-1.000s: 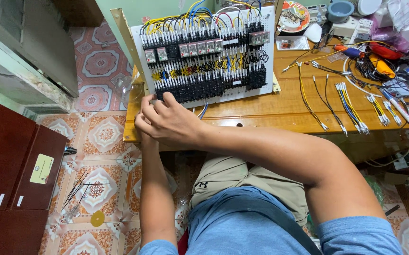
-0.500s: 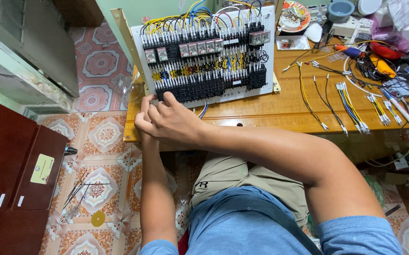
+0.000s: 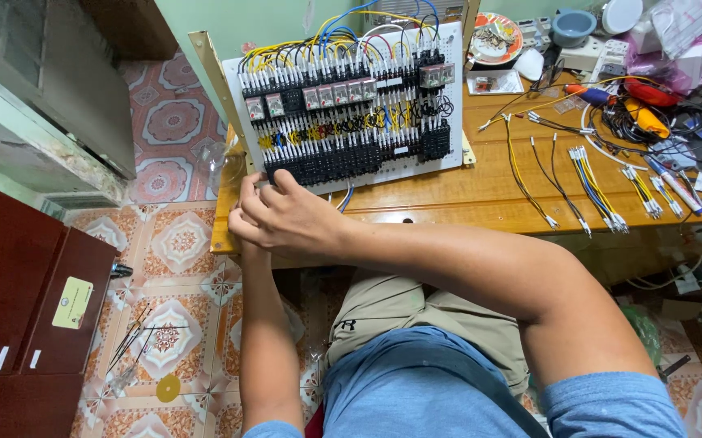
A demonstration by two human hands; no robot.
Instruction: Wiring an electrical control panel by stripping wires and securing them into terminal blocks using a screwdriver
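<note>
The right hand [image 3: 290, 217] is curling over the left hand [image 3: 246, 212], both pressing close at the lower left corner of the white wiring panel [image 3: 343, 101]; what they are gripping is hidden. The panel is leaning on the wooden table [image 3: 481, 191], just beyond the fingers, with loose wires [image 3: 594, 174] lying well to the right.

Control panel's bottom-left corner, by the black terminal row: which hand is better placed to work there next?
Probably the right hand: it lies on top with fingertips at the control panel lower edge. The left hand sits mostly hidden beneath it at the wooden table edge.
</note>
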